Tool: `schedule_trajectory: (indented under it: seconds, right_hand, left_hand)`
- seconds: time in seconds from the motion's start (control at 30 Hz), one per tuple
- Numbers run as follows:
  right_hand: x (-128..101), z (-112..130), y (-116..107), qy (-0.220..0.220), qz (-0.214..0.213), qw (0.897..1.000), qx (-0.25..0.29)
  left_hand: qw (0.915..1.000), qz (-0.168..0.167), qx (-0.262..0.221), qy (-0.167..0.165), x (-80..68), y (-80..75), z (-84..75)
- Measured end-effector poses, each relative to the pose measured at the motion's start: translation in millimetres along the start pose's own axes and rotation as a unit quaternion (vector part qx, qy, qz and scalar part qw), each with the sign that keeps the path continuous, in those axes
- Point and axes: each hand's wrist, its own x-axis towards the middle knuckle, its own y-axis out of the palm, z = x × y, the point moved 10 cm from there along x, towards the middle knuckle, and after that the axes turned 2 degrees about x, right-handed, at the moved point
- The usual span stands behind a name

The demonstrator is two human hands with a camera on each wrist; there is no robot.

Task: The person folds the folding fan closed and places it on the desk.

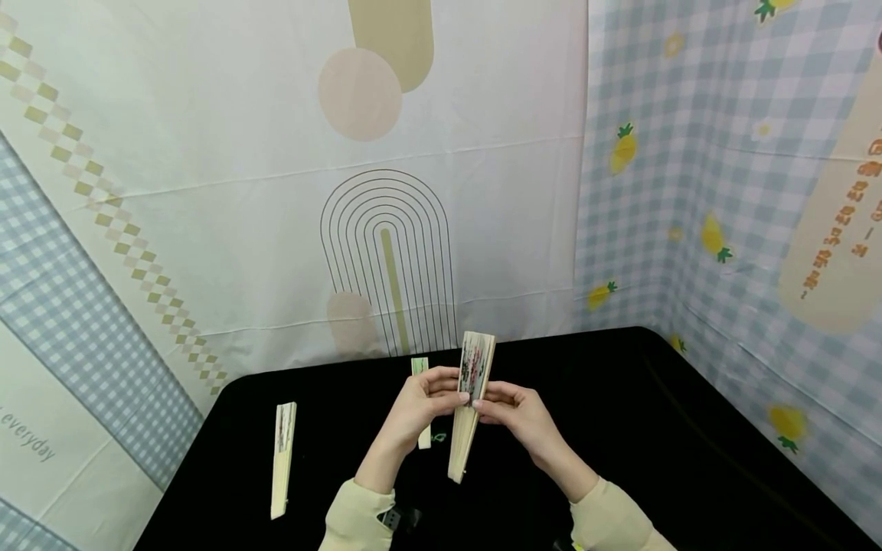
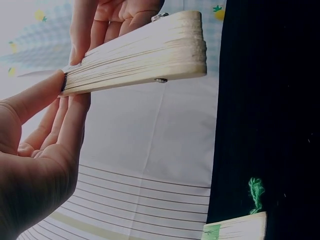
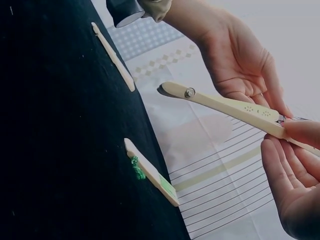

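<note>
Both hands hold a folded hand fan (image 1: 463,436) upright above the black table, its patterned end up and its pale ribs down. My left hand (image 1: 418,402) pinches the fan's left edge between thumb and fingers. On the opposite edge my right hand (image 1: 513,413) pinches it at about the same height. The left wrist view shows the stacked ribs (image 2: 135,57) closed together, with a metal rivet (image 2: 161,80) near the narrow end. Behind my left hand, partly hidden by it, lies a folded fan with green trim (image 1: 423,438) and a green tassel (image 3: 137,168).
Another folded fan (image 1: 281,461) lies on the black table (image 1: 207,474) to the left. A white patterned cloth (image 1: 262,252) hangs behind the table, and a blue checked cloth with lemon prints (image 1: 730,306) hangs at the right.
</note>
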Motion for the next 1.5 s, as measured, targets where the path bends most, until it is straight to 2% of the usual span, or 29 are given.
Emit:
schedule_trajectory:
  seconds: [0.3, 0.9, 1.13, 1.5]
  right_hand:
    - [-2, -5, -2, 0.018, -0.02, 1.0, 0.001]
    - [-2, 0, 3, -0.009, -0.005, 1.0, -0.002]
    - [-1, -3, -7, 0.002, -0.025, 1.0, 0.004]
    - [1, 1, -36, 0.017, -0.067, 0.998, 0.015]
  left_hand:
    - [1.0, -0.004, -0.005, 0.0, 1.0, -1.7, 3.9]
    - [0.9998, -0.013, -0.01, -0.013, 1.1, -3.5, 7.1]
    - [0.9996, 0.012, -0.018, -0.018, 5.0, 5.0, 11.7]
    - [0.9991, 0.027, -0.004, -0.031, 9.9, 21.2, 22.8]
